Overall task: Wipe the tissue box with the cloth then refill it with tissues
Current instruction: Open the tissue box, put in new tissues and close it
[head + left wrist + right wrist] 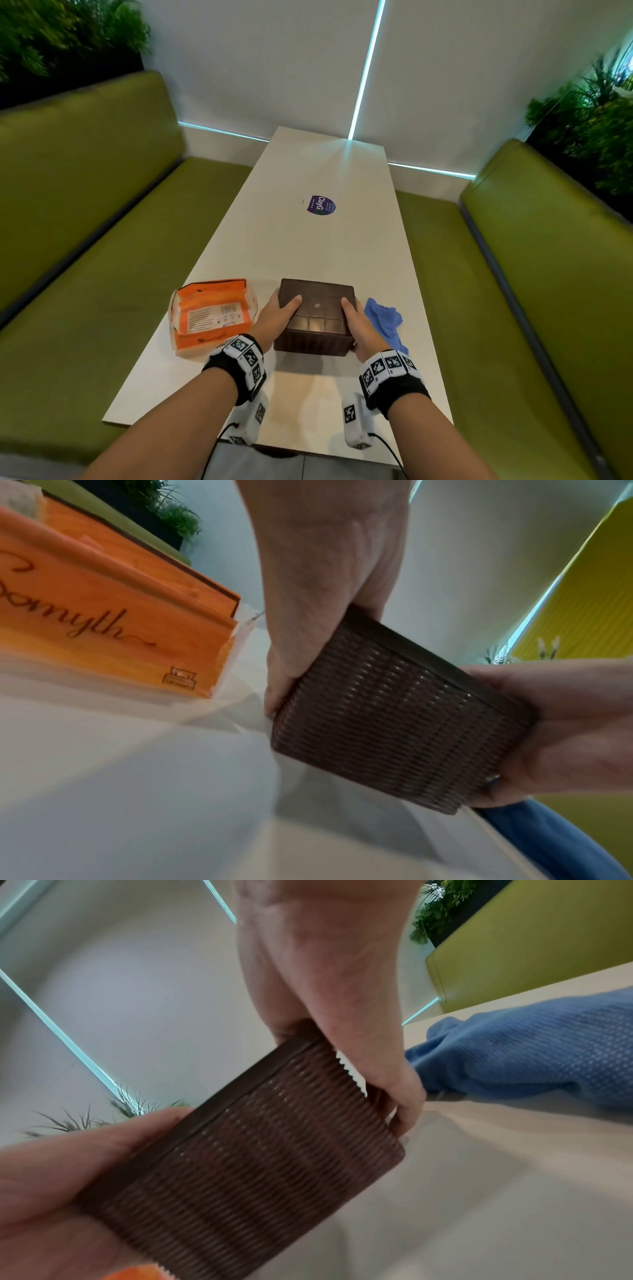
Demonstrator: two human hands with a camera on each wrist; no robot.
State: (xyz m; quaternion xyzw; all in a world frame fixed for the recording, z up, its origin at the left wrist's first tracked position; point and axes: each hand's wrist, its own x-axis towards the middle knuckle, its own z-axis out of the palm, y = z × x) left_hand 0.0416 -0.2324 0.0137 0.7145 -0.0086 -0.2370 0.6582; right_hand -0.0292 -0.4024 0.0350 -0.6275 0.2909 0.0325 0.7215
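A dark brown woven tissue box [317, 315] is at the near middle of the white table [308, 240]. My left hand [279, 313] grips its left side with the thumb on top. My right hand [354, 317] grips its right side the same way. In the left wrist view the box [394, 718] looks tilted between the left hand [325, 601] and the right hand [565, 723]. A white serrated edge [351, 1069] shows at the box [260, 1164] under my right hand [335, 1001]. An opened orange tissue pack [212, 315] lies left of the box. The crumpled blue cloth [383, 318] lies right of it.
A round purple sticker [320, 205] lies on the table farther back. Green padded benches [102, 240] run along both long sides, with plants [589, 130] behind them. A white wall closes the far end. The orange pack [103, 610] and the cloth [531, 1047] sit close to my hands.
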